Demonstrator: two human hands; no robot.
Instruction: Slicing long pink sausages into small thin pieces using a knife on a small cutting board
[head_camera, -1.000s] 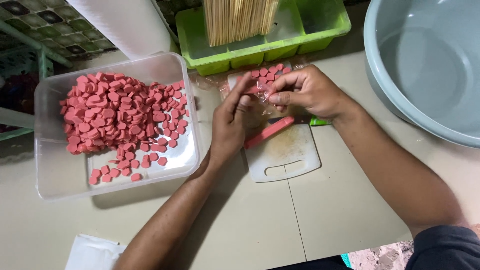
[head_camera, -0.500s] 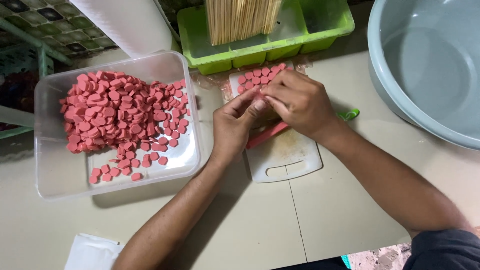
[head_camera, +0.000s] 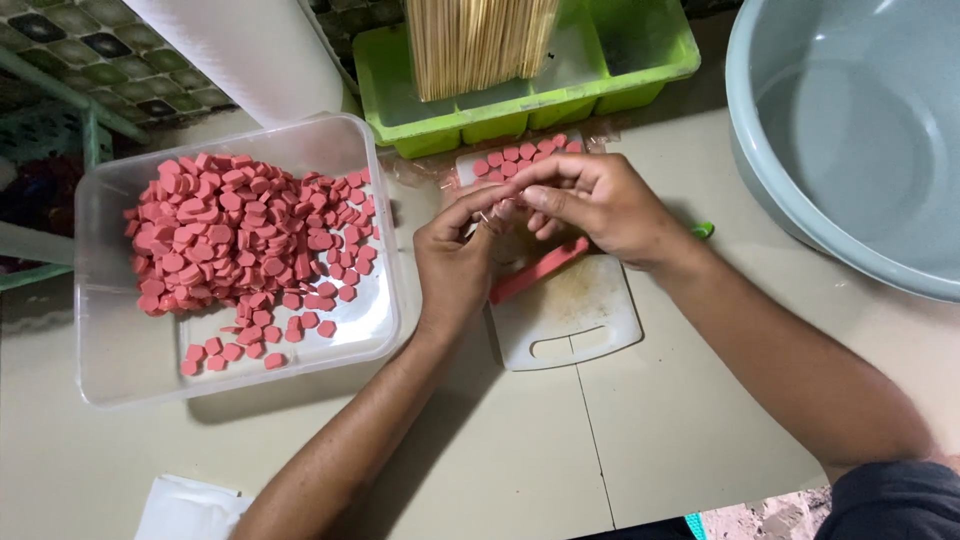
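My left hand (head_camera: 455, 262) and my right hand (head_camera: 603, 205) meet fingertip to fingertip above a small white cutting board (head_camera: 575, 320). Both pinch a small thin scrap (head_camera: 492, 213), too small to identify. A long pink sausage (head_camera: 538, 271) lies slantwise on the board, its right end hidden under my right hand. Several pink sausage slices (head_camera: 520, 156) sit at the board's far end. Left of the hands, a clear plastic tub (head_camera: 120, 365) holds a heap of the same pink slices (head_camera: 240, 245).
A green tray (head_camera: 450, 125) with a bundle of wooden skewers (head_camera: 480, 40) stands behind the board. A large grey basin (head_camera: 800, 215) fills the right side. A green tip (head_camera: 704, 230) pokes out by my right wrist. White paper (head_camera: 190, 510) lies at the near left edge.
My right hand has drawn back from the sliced pieces toward my left hand. The fingertips of both hands now pinch together above the board. The sausage has stayed on the board.
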